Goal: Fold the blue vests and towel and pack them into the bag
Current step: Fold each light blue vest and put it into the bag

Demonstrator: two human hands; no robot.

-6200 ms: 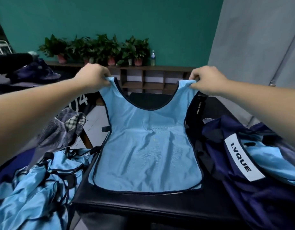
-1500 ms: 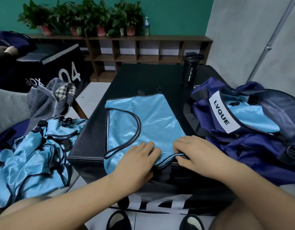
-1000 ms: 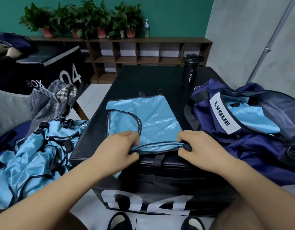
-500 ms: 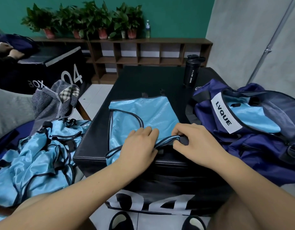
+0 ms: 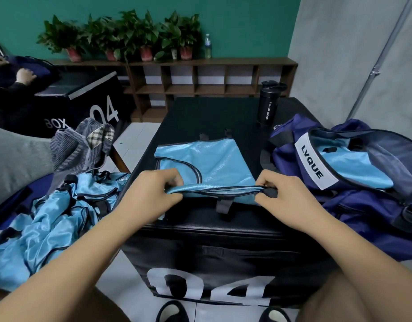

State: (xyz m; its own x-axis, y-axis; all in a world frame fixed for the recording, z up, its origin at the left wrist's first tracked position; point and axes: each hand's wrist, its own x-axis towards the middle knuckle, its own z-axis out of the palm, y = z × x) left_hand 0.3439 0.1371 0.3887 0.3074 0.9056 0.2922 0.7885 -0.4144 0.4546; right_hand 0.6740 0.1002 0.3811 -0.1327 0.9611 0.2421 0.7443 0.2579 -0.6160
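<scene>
Both hands, left hand [image 5: 151, 194] and right hand [image 5: 286, 196], pinch the near edge of the folded vest [image 5: 214, 166], raising it off the box [image 5: 207, 117], likely for another fold

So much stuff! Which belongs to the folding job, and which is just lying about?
In the job: blue vest, pinched by left hand and right hand; vest pile; navy bag; striped cloth, probably the towel.
Lying about: sport bottle; potted plants; water bottle.

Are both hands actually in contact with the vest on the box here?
Touching. The head view shows the left hand and the right hand each pinching the near edge of the vest, one at each end.
</scene>
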